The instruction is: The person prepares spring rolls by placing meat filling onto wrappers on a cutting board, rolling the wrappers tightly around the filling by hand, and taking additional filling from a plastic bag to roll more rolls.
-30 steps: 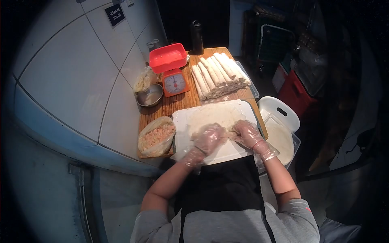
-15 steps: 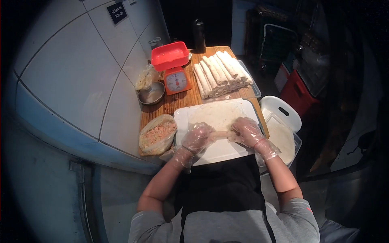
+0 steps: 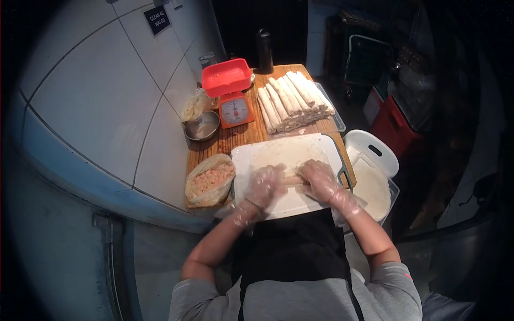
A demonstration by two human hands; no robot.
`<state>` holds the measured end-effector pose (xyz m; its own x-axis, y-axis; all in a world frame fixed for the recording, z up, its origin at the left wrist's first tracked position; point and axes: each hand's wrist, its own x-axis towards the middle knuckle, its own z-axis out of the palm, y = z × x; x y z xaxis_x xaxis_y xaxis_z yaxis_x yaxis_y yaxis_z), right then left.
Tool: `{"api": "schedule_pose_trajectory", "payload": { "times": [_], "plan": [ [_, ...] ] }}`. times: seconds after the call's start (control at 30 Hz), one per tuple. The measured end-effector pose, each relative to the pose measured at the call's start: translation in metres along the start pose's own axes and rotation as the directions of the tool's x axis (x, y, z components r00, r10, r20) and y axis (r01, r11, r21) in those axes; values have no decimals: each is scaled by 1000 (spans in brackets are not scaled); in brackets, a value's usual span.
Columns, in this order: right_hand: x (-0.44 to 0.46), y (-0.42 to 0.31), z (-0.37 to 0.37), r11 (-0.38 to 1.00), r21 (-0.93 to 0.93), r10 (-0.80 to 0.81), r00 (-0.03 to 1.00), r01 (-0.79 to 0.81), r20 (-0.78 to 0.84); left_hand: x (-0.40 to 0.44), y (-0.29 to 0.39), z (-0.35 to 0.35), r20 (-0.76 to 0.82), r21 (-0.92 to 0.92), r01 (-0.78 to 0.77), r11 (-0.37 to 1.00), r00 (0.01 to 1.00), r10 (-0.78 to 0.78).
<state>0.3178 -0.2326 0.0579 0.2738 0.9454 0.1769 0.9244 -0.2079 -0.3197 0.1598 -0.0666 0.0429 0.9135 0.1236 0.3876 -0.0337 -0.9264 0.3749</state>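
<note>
Gloved in clear plastic, the left hand [image 3: 264,185] is at the left end of a pale roll [image 3: 290,180]; it is blurred, so I can't tell how firm its grip is. The roll lies across the chopping board [image 3: 289,204], at the near side of a flat pale sheet [image 3: 286,151]. It looks light, soft and easy to tear, best held gently by both ends. The right hand [image 3: 320,181] has its grip curled around the right end.

Around them, leftmost is a tiled wall [image 3: 91,96] with a dark sign [image 3: 157,20]. Then the wooden worktop [image 3: 227,143]: an open bag of pinkish filling [image 3: 211,181] beside the board, a metal bowl [image 3: 202,130] and orange scale [image 3: 235,109] beyond, a dark bottle [image 3: 264,51] at the back, stacked rolls [image 3: 292,99] to its right. Past the right edge, in dim light, sit more pale sheets [image 3: 372,184] and a red bin [image 3: 393,128].
</note>
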Motion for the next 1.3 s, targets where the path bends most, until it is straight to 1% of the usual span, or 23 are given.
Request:
{"api": "schedule_pose_trajectory", "payload": {
  "times": [0.03,0.1,0.13,0.2,0.23,0.27,0.3,0.37,0.4,0.43,0.47,0.5,0.57,0.6,0.67,0.8,0.83,0.93,1.0,1.03,1.13,1.23,1.3],
  "plan": [
    [-8,-6,1,999,-6,-49,995,48,-82,-4,10,0,-24,14,1,1000,1000,0],
    [-29,-17,12,989,-17,-149,961,149,-231,-23,34,16,-133,183,-119,976,981,144],
    [-34,-20,21,992,1,-122,974,124,-189,-29,41,22,-171,267,-167,949,961,217],
    [-44,-22,37,998,33,-56,994,60,-98,-30,39,25,-127,160,-163,973,975,184],
    [-44,-19,41,997,12,-79,992,81,-100,-29,38,24,-102,102,-163,981,980,173],
    [-40,-12,41,995,-13,-103,989,102,-104,-24,34,22,-90,152,-168,974,979,183],
    [-33,-6,41,991,-42,-128,985,124,-112,-19,31,23,-61,158,-128,979,988,139],
    [-15,2,42,995,8,-99,982,102,-159,-5,17,29,-5,180,-60,982,998,62],
    [-7,3,40,997,24,-70,985,75,-160,2,8,33,-82,263,-85,961,991,110],
    [-2,4,40,998,38,-33,987,40,-160,6,4,31,-85,214,-48,976,994,68],
    [6,2,42,998,37,-39,960,51,-277,7,-3,28,-84,158,-16,987,996,29],
    [12,0,52,999,20,-42,952,50,-305,8,-8,26,-79,101,14,995,997,-6],
    [24,-4,69,999,-10,-50,933,50,-356,4,-22,25,-139,49,-38,998,989,44],
    [25,-9,68,999,3,-35,935,38,-353,2,-25,26,-171,24,-55,998,984,59],
    [24,-15,62,999,34,-16,939,29,-343,3,-17,17,-151,12,-56,998,987,58],
    [8,19,40,998,-23,-60,943,55,-327,4,-6,4,-136,10,-42,999,990,43],
    [-2,29,26,999,-53,-10,967,-3,-253,5,-6,2,-128,2,-30,1000,991,30],
    [-19,49,-9,997,-46,53,987,-61,-153,7,-11,2,-75,43,-27,999,997,30],
    [-19,49,-23,993,-61,104,994,-106,-31,14,-19,23,-129,80,-109,991,984,119],
    [-18,46,-18,998,-25,50,996,-52,-80,19,-18,31,-157,104,-151,983,974,166],
    [-5,38,15,994,45,-80,962,95,-261,28,-7,49,-171,48,-160,986,971,166],
    [-9,44,10,998,56,-27,980,39,-199,14,-18,44,-215,90,-119,989,967,136],
    [-16,47,7,998,56,-15,979,26,-202,-1,-31,20,-141,-11,-58,998,988,55]
  ]
}}
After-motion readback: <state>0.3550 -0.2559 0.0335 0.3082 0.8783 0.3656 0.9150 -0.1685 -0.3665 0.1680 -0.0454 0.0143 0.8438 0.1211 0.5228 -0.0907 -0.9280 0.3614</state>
